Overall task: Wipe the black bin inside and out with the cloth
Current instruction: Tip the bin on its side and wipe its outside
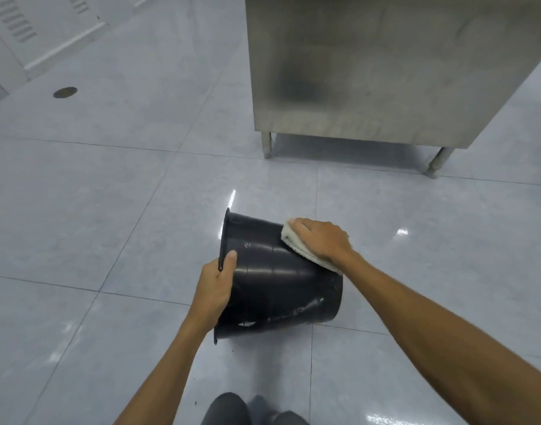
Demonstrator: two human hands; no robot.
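A person tips the black bin on its side above the tiled floor, the left hand gripping its rim, thumb over the wall. The right hand, fingers flat, presses a white cloth against the outer wall near the base.

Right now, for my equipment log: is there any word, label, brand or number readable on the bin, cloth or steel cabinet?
None: no text shows anywhere.
The black bin bears only pale scuffs and glare; the cloth and the steel cabinet carry no print.
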